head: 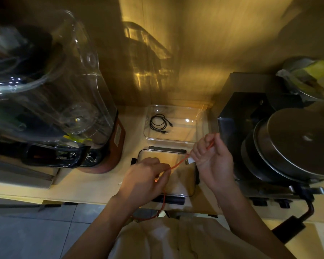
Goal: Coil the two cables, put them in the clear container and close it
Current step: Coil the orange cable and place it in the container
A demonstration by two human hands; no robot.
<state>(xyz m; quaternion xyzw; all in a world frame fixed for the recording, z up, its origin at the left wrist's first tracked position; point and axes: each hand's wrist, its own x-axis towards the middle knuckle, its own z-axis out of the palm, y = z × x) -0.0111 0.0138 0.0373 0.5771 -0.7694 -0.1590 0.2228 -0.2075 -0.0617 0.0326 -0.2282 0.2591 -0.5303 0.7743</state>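
A coiled black cable (158, 124) lies in the left part of the open clear container (193, 136) at the back of the counter. The container's lid (183, 182), with dark clips, lies flat in front of it. An orange cable (178, 164) with a white plug runs taut between my hands above the lid. My right hand (209, 156) grips its plug end. My left hand (148, 176) pinches the cable lower down. The rest of the orange cable hangs over the counter's front edge towards the floor.
A large blender (51, 101) with a clear cover stands to the left. A dark appliance with stacked metal pans (295, 146) fills the right. A wall rises close behind the container. A grey tiled floor (36, 230) lies below at left.
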